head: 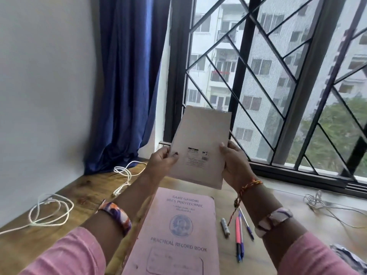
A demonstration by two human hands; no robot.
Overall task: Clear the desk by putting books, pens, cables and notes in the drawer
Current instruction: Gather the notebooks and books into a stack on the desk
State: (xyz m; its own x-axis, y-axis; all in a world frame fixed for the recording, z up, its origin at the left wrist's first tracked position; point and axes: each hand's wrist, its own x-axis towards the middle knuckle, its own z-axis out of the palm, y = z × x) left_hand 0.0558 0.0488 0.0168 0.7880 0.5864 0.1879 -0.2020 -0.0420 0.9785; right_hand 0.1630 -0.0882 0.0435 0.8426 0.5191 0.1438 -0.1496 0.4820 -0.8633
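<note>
While I hold the thin grey notebook (199, 145) up above the desk (87, 201), its back cover faces me, with a small black label and a block of fine print near the lower edge, too small to read. Its long axis runs nearly upright, the top edge tipped a little to the right and pointing toward the window (278, 76). My left hand (161, 162) pinches the lower left edge, thumb on the cover; my right hand (235, 164) grips the lower right edge the same way, thumb across the front.

Directly below, flat on the wood, lies the pink record book (178, 233), its long axis running away from me. I can read "RAJIV GANDHI", "POLYTECHNIC" and "PRACTICAL RECORD BOOK" on it, around a round blue crest.

Just right of the pink book lie a grey marker (225, 227) and a few pens (240, 235), pink and blue, roughly parallel to the book's edge. Off to the left sit two white cables (51, 213), loosely coiled, and a grey cable (317, 202) lies at the far right, near the window sill. A blue curtain (127, 76) hangs in the corner.
</note>
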